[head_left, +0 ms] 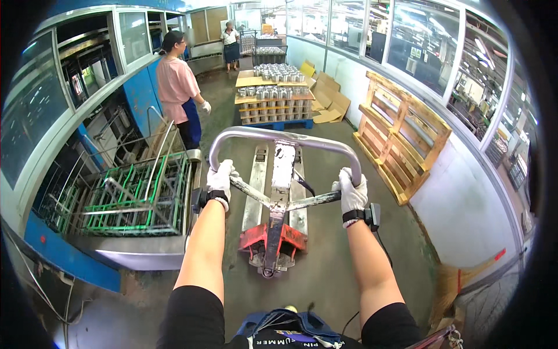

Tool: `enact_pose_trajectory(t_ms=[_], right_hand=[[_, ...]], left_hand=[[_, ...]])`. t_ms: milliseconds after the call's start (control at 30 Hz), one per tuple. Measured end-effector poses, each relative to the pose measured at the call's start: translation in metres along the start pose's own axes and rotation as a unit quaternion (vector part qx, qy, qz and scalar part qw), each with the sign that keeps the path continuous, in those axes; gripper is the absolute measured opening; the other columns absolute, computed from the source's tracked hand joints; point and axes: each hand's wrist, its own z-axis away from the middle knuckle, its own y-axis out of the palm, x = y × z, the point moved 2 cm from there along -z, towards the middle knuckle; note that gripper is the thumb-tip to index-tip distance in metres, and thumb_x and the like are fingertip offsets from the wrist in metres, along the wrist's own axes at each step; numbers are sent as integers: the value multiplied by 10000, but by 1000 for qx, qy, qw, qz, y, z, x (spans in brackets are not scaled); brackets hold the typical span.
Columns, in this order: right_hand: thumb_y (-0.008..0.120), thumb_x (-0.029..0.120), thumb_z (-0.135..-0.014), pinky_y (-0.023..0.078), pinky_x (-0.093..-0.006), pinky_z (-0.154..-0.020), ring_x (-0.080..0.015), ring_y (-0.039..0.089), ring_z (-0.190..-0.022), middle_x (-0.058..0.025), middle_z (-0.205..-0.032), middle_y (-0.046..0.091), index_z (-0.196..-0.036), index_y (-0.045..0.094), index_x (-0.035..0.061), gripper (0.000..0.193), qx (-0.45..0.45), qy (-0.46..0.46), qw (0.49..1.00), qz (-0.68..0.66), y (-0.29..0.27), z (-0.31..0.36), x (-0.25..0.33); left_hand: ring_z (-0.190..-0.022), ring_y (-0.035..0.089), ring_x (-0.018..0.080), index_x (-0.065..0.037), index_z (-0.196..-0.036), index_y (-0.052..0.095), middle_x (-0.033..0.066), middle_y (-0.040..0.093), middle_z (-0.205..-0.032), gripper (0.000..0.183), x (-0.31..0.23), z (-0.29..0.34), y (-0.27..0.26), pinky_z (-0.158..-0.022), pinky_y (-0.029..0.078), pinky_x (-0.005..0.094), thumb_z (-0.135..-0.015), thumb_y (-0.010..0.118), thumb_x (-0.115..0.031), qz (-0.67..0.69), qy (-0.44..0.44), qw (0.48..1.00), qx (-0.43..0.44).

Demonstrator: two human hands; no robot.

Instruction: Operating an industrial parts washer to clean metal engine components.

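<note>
Both of my hands wear white gloves and grip the looped metal handle point(267, 135) of a pallet jack. My left hand point(221, 179) is wrapped round the handle's left side, and my right hand point(352, 191) round its right side. A dark strapped device sits on each wrist. Below the handle stands the jack's red base point(273, 237), its two pale forks point(254, 192) pointing away from me with nothing on them. Farther ahead, a blue pallet point(279, 124) bears layers of shiny metal cylindrical parts point(276, 93) separated by cardboard sheets.
A wooden pallet point(401, 136) leans on the right wall, with flattened cardboard point(330, 96) beyond it. At left stands a metal rack with green bars point(133, 195). A co-worker in a pink top point(176, 81) stands ahead left; another person point(231, 46) is farther back.
</note>
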Motion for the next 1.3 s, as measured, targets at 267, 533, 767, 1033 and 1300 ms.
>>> enact_pose_trajectory(t_ms=[267,533,767,1033,1300], right_hand=[[686,185,-909,488,-274,-543,-118,603,-596,-23,-745,623,-1047,600,55,208,23,-10,1000,17,81,-175,-41],[689,136,-898,537,-305,-533,-139,592,-573,-35,-810,616,-1051,589,27,213,16,15,1000,5,108,-359,-93],[682,159,-896,499,-301,-531,-148,594,-561,-31,-748,597,-1055,585,46,218,2,14,1000,17,155,-513,-131],[685,220,-917,486,-289,-526,-136,602,-571,-25,-747,615,-1047,577,61,232,33,17,999,14,238,-685,-188],[698,210,-896,496,-293,-560,-139,612,-593,-41,-712,632,-1040,600,43,241,62,17,997,39,318,-818,-235]], left_hand=[[-561,588,193,-49,-923,556,60,594,-725,171,20,-169,83,-519,532,381,-861,688,-138,20,31,999,-3],[-541,589,187,-60,-939,566,58,614,-723,171,82,-319,194,-518,527,369,-864,703,-131,25,30,999,20],[-595,604,182,-55,-941,568,54,609,-729,170,114,-433,281,-560,535,365,-877,694,-150,16,38,999,17],[-574,576,179,-55,-991,549,48,577,-739,182,132,-578,347,-528,531,373,-881,669,-136,18,49,999,14],[-625,609,204,-25,-1042,534,77,604,-779,257,148,-706,406,-560,549,389,-875,683,-152,-4,39,998,-59]])
